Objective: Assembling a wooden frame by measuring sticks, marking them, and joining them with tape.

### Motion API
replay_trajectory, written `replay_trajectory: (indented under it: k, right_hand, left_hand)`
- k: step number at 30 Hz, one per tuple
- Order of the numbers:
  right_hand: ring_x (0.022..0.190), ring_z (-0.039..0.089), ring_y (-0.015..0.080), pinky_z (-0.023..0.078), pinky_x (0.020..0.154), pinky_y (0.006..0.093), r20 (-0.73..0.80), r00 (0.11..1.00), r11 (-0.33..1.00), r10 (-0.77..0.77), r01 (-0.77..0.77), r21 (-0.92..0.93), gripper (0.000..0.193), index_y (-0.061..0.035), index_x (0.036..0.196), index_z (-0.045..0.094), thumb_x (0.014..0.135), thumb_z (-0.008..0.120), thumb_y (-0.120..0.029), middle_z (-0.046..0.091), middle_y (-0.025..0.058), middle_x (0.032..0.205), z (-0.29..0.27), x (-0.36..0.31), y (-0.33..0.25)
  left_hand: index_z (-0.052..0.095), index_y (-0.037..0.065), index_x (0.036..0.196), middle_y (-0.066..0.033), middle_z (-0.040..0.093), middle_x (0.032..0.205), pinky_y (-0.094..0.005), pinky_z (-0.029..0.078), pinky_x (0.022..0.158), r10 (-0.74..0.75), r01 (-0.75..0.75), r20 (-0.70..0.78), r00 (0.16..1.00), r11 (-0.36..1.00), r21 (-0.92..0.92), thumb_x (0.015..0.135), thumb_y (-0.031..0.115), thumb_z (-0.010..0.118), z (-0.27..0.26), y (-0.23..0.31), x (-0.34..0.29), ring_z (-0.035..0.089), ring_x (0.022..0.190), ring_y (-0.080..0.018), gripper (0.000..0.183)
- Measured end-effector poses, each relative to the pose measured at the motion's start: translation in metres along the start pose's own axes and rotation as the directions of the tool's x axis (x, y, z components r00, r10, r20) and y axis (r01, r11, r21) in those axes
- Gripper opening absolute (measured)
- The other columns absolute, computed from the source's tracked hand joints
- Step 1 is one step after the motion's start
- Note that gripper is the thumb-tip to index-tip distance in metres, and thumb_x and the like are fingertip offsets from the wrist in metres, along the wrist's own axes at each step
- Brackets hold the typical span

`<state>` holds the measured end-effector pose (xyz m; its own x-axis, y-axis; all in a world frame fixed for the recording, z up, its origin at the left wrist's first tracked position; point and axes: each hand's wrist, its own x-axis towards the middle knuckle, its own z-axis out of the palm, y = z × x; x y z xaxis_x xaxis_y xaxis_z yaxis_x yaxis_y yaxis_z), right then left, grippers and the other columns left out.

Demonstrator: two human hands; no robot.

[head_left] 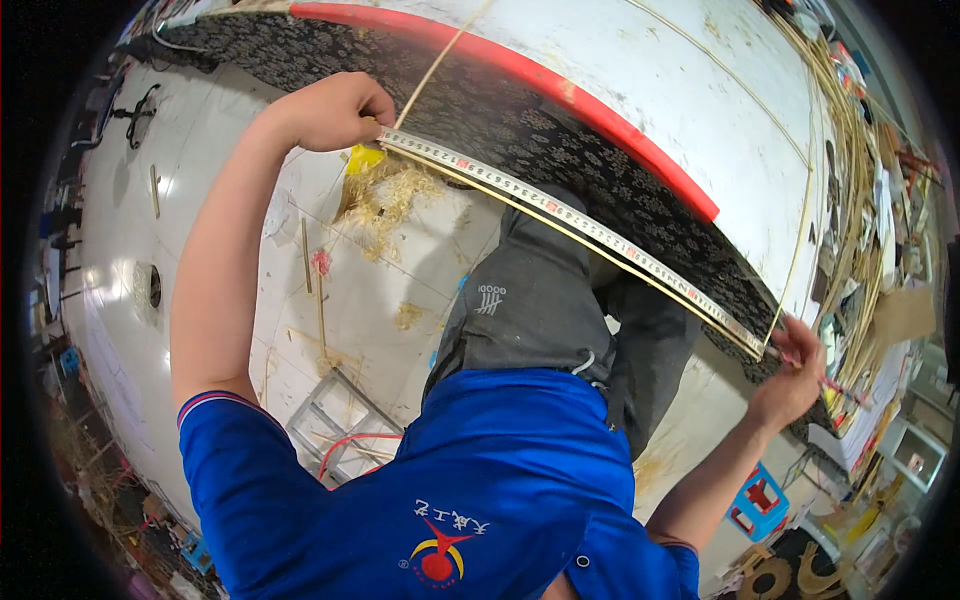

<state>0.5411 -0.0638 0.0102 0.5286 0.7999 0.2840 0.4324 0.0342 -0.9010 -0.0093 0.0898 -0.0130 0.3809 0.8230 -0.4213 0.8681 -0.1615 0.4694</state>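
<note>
A white tape measure [548, 205] with black and red markings stretches along one strip of a thin wooden frame [583, 243]. The frame's far part lies over the white tabletop, while this near strip hangs past the table edge above my legs. My left hand [345, 112] is closed on the tape and strip at the left corner; something yellow [365, 158] shows just below it. At the right corner, my right hand [793, 370] is closed, its fingertips close to the tape's other end. A slim pinkish pen-like thing [845, 391] sticks out of it.
A white worktable [620, 60] with a red edge strip [560, 85] and dark patterned cloth stands before me. Long thin strips [865, 230] are heaped at the right. Shavings [390, 205], loose sticks and a grey metal frame [335, 410] lie on the floor, with a blue stool [758, 503] at right.
</note>
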Motion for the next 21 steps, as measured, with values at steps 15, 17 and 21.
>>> replay_trajectory:
  k: [15,17,21]
  right_hand:
    - [0.064,0.054,0.0115,0.042,0.059,0.0239,0.641,0.758,0.985,-0.123,0.017,0.169,0.012,0.0005,0.097,0.06,0.093,0.064,-0.01,0.062,0.0083,0.085,0.114,-0.067,-0.006]
    - [0.064,0.053,0.0112,0.042,0.059,0.0248,0.601,0.798,0.988,-0.032,-0.067,0.142,0.013,0.0001,0.094,0.058,0.091,0.066,-0.009,0.06,0.0075,0.082,0.117,-0.07,-0.008]
    - [0.064,0.053,0.0107,0.042,0.058,0.0252,0.634,0.77,0.994,-0.073,0.002,0.112,0.014,-0.0006,0.093,0.054,0.089,0.066,-0.007,0.059,0.0067,0.08,0.109,-0.063,-0.002]
  left_hand:
    - [0.066,-0.002,0.085,-0.0044,0.062,0.069,-0.0314,0.043,0.061,-0.006,0.007,0.029,1.0,0.999,-0.042,0.083,0.006,0.063,0.001,0.004,-0.002,0.051,0.066,-0.0107,0.009]
    - [0.066,-0.003,0.085,-0.0048,0.062,0.069,-0.0317,0.043,0.061,-0.018,0.019,0.025,1.0,0.999,-0.03,0.083,0.006,0.063,0.0,0.007,-0.002,0.051,0.066,-0.011,0.009]
    - [0.065,-0.003,0.085,-0.0053,0.062,0.069,-0.0319,0.043,0.061,-0.04,0.041,0.039,0.998,0.999,-0.031,0.083,0.006,0.063,-0.002,0.008,-0.002,0.051,0.066,-0.0111,0.01]
